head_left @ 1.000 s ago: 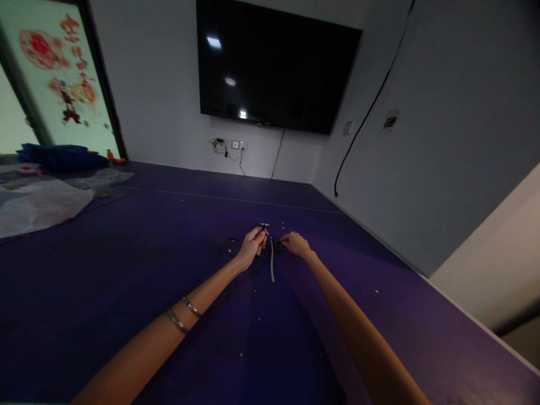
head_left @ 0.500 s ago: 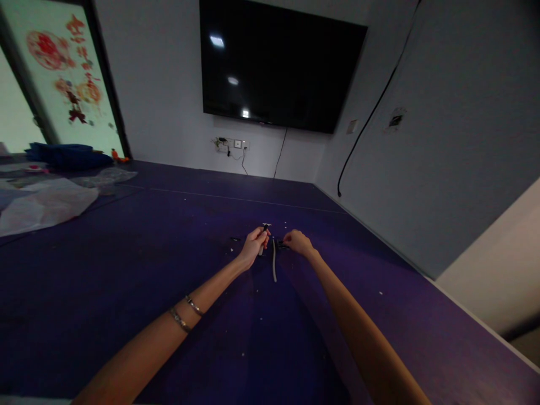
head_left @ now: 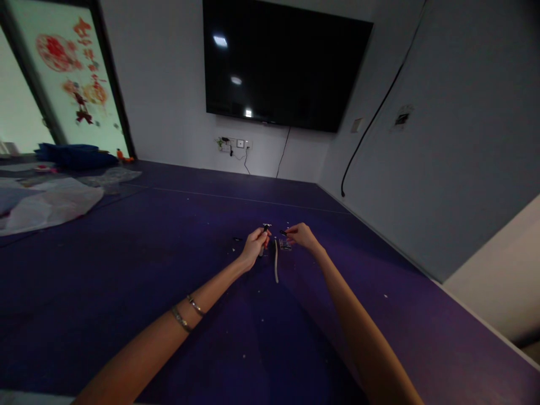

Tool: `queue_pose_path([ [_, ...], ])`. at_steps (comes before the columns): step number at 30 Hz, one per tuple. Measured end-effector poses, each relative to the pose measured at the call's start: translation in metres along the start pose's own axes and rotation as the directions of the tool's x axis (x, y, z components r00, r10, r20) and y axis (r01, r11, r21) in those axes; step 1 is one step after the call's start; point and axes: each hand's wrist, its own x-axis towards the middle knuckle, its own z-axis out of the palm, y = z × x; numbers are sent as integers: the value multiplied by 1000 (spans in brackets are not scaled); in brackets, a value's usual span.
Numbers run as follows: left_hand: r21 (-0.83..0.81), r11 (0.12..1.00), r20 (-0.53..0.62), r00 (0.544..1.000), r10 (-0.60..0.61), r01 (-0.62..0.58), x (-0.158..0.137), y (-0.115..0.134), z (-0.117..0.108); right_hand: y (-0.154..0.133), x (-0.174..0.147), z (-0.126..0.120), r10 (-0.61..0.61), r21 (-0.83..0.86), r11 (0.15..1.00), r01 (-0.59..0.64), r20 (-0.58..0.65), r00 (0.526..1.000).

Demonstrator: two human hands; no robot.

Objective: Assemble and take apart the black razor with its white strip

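My left hand is closed around a small T-shaped tool, dark at the stem with a pale crosspiece on top; its kind is too small to make out. To its right, my right hand pinches a small black piece, raised a little above the purple surface. Between the hands lies a thin, slightly curved grey strip. Just below my right fingers is a small clear-and-dark case or group of parts. Left of my left hand rests another small black piece.
White flecks dot the purple surface. Crumpled plastic sheeting and dark blue cloth lie at the far left. A television hangs on the wall ahead. A black cable hangs down the right wall.
My right hand has lifted up and away from the small parts, now with a black piece between its fingertips. My left hand keeps its hold. The view has shifted slightly.
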Motion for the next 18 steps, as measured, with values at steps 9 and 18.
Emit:
queue_pose_path([
  [9, 43, 995, -80, 993, -81, 84, 0, -3, -1, -13, -7, -2, 15, 232, 972, -24, 41, 999],
  [18, 171, 985, 54, 998, -13, 3, -1, -6, -2, -28, -19, -5, -131, 227, 966, 121, 30, 991],
])
